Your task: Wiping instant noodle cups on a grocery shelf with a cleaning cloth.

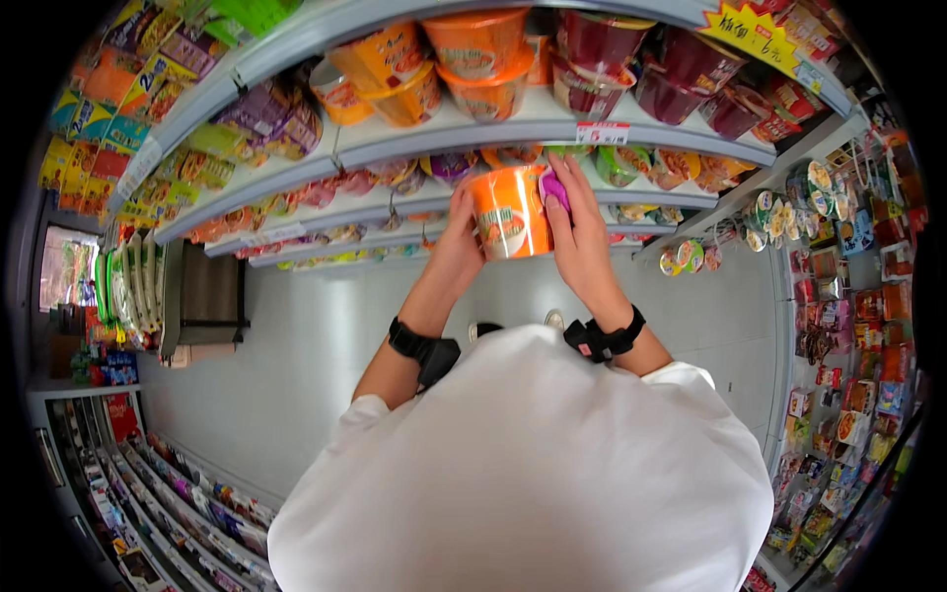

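Observation:
An orange instant noodle tub [510, 214] is held in front of the shelves, tilted so that its printed side faces up. My left hand [464, 233] grips it from the left side. Against the tub's right side, my right hand [579, 222] presses a purple cloth [553, 189], partly hidden under the fingers. Similar orange tubs [481, 63] stand stacked on the shelf [459, 137] just beyond my hands. Each wrist wears a black strap with a small device.
Dark red noodle tubs [599, 55] stand right of the orange ones. Lower shelves hold colourful bowls [621, 164]. Hanging snack packs [836, 311] line the right side. At left stand a dark wooden stand [211, 292] and bags [133, 281]. Grey tiled floor [333, 325] lies below.

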A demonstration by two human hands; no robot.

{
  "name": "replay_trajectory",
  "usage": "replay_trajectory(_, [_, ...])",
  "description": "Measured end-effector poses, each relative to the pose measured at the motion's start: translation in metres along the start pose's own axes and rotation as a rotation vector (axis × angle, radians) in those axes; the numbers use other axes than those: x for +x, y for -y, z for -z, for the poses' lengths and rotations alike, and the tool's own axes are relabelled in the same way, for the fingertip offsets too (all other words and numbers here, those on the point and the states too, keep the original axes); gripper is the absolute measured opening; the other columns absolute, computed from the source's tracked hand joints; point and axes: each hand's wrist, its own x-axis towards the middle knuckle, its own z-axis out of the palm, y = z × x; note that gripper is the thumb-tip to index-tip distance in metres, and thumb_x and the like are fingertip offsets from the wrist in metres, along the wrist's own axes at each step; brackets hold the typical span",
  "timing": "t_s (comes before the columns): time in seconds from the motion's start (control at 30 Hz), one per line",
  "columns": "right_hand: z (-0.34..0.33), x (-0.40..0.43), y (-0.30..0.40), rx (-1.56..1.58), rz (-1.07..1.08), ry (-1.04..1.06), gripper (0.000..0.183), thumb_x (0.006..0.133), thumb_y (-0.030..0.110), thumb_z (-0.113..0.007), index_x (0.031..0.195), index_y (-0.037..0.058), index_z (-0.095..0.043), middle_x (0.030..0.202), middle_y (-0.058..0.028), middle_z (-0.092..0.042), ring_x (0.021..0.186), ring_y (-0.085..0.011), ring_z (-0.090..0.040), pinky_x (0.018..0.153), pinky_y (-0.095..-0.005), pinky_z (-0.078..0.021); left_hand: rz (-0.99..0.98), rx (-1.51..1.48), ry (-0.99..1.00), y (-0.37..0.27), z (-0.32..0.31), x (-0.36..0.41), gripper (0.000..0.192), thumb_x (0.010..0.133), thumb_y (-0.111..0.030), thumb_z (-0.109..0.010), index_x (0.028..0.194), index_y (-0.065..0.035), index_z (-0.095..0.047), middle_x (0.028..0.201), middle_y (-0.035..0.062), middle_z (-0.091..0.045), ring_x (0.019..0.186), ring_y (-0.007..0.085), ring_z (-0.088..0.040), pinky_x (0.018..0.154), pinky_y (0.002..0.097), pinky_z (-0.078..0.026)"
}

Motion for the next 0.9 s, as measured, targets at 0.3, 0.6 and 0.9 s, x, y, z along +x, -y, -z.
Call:
replay_trajectory(0.3, [-0.003,-0.015,-0.01,0.333,-0.083,0.071,0.047,0.099,0.012,-0.042,0.144,0.0007,-0.036,0.146,-0.022,-0.04,0.137,-0.0336,-0.038,0.113,-0.0361,-0.0272,0.032,-0.176,0.276,0.005,0.032,-0.006,0.088,0.086,-0.026,-0.072,0.153,-0.023,-0.017,0.148,0.0029,-0.037,0.135,0.0236,-0.041,0.11,0.0452,-0.038])
replay_trajectory(0.6, [-0.008,-0.002,0.007,0.089,0.01,0.149,0.048,0.099,0.011,-0.04,0.146,0.0028,-0.034,0.15,-0.0252,-0.031,0.139,-0.0405,-0.031,0.113,-0.0394,-0.0276,-0.184,0.169,-0.012,0.01,0.015,0.0,0.092,0.083,-0.008,-0.07,0.152,-0.0211,-0.01,0.145,0.0091,-0.033,0.133,0.023,-0.04,0.108,0.0385,-0.039])
replay_trajectory(0.9, [-0.012,0.002,-0.012,0.527,-0.079,0.102,0.047,0.1,0.011,-0.039,0.146,0.0018,-0.035,0.15,-0.0178,-0.036,0.138,-0.026,-0.035,0.113,-0.0343,-0.0271,-0.229,-0.085,0.158,-0.011,0.03,-0.01,0.077,0.092,-0.018,-0.06,0.153,-0.024,-0.013,0.152,0.0091,-0.028,0.14,0.0262,-0.03,0.114,0.0437,-0.03])
